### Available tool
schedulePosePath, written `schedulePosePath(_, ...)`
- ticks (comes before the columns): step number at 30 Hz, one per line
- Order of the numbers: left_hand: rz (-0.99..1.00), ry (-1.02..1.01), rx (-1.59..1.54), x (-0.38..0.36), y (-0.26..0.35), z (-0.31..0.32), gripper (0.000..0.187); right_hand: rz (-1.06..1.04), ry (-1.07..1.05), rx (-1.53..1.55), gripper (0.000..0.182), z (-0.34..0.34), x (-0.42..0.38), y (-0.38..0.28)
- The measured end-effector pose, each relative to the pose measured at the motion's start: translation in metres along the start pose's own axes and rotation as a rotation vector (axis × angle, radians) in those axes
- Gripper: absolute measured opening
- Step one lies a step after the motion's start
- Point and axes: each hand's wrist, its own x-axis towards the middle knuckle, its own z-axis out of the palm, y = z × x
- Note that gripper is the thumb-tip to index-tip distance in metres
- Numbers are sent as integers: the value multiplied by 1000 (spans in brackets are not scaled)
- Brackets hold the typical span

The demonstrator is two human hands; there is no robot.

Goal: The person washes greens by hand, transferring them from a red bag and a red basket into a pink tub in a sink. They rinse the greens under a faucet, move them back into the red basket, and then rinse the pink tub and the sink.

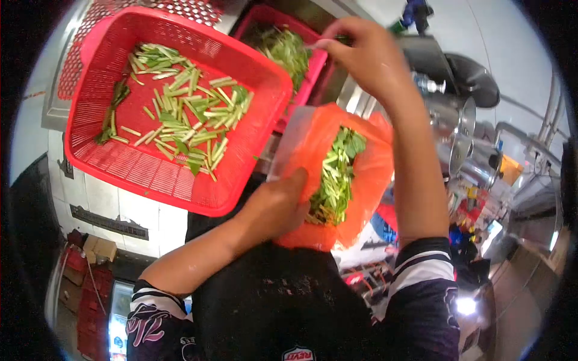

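My left hand [278, 204] grips the rim of an orange plastic bag [367, 174] and holds it open against my body. Inside the bag lies a heap of cut green vegetable stems and leaves [336, 177]. My right hand [364, 55] is raised above the bag, fingers pinched together over a second red basket [318, 60] that holds leafy greens [288, 51]. What the fingers pinch is too small to make out. A large red plastic basket [253, 138] to the left carries more cut green stems [186, 114] spread over its bottom.
A red perforated tray [198, 8] lies at the top behind the baskets. Steel pots and kitchen clutter [475, 156] fill the right side. White tiled wall [120, 210] and red crates [90, 295] show at lower left. My dark apron [277, 301] fills the bottom centre.
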Motion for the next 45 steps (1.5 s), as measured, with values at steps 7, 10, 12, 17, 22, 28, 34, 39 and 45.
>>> schedulePosePath(7, -152, -43, 87, 13, 10, -4, 38, 407, -253, 303, 51, 19, -206, 20)
schedulePosePath(10, -113, 9, 75, 14, 9, 2, 39, 355, -317, -74, 71, 97, -260, 18)
schedulePosePath(12, -110, 21, 90, 12, 8, 6, 39, 382, -338, -339, 77, 116, -261, 6)
schedulePosePath(17, -54, 76, 91, 12, 5, 11, 39, 493, -464, -340, 77, 124, -260, 11)
schedulePosePath(22, -93, 65, 123, 12, 12, 13, 36, 463, -429, -107, 60, 113, -267, 46)
schedulePosePath(28, -49, 162, 115, 5, 13, 7, 33, 467, -310, 248, 49, 17, -245, 19)
schedulePosePath(34, 7, 60, 38, 1, 12, 1, 31, 478, -110, 569, 44, -54, -186, -4)
schedulePosePath(39, -15, 72, 98, -1, 6, 12, 40, 79, -2, 114, 41, -49, -42, -22)
schedulePosePath(45, -41, 22, 110, 0, 14, 2, 34, 12, -97, -453, 72, 105, 65, 30)
